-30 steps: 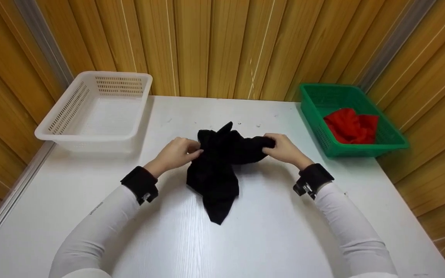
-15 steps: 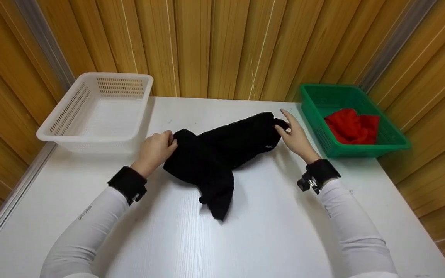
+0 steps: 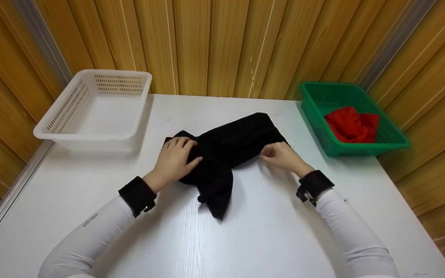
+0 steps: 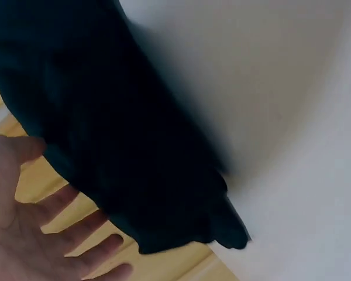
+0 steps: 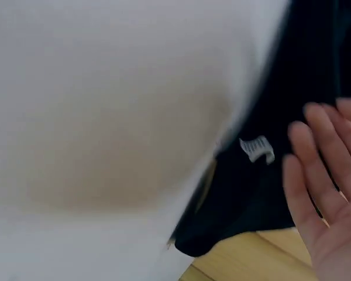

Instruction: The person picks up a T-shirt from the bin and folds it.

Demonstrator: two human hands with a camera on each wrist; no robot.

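Rumpled black cloth (image 3: 242,135) lies left of rectangular green plastic basket (image 3: 369,146); L hand (image 3: 174,156) spread loosely over cloth, prob. steadying; R hand (image 3: 284,156), nearer basket, fingers bent at cloth's edge, pinch unclear.

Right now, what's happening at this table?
A person's left hand lies over the left part of a black cloth, spread unevenly on the white table. The right hand is at its right part, near the lower edge; whether it grips is unclear. A red cloth sits crumpled in the green basket on the right; a white basket stands on the left.
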